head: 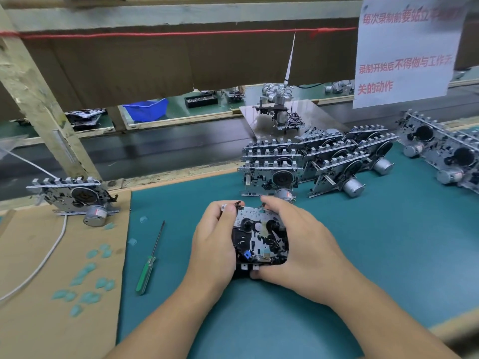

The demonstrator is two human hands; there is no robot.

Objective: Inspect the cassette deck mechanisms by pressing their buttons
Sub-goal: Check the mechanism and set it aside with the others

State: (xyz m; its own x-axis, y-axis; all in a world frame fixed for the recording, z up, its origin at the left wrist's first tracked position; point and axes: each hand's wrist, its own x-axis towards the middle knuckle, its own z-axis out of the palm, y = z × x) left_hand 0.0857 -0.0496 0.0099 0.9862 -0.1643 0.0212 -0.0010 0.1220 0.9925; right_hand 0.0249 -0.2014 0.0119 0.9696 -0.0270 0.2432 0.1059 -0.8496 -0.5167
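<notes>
**Both hands on one cassette mech over the green mat**

Left hand (pixel 215 244) & right hand (pixel 298 244) gripped a cassette deck mechanism (pixel 260 238) from either side, just above the teal mat (pixel 363 255); right thumb sat at its near edge by the buttons. A green-handled screwdriver (pixel 149 265) lay left of the hands. More mechs stood stacked in a batch (pixel 311 161) behind, w/ another group at far right (pixel 440 151). One lone mech (pixel 75 198) stood on cardboard (pixel 39 320) at left, near scattered teal plastic bits (pixel 88 270) & a white cable (pixel 39 268).
</notes>
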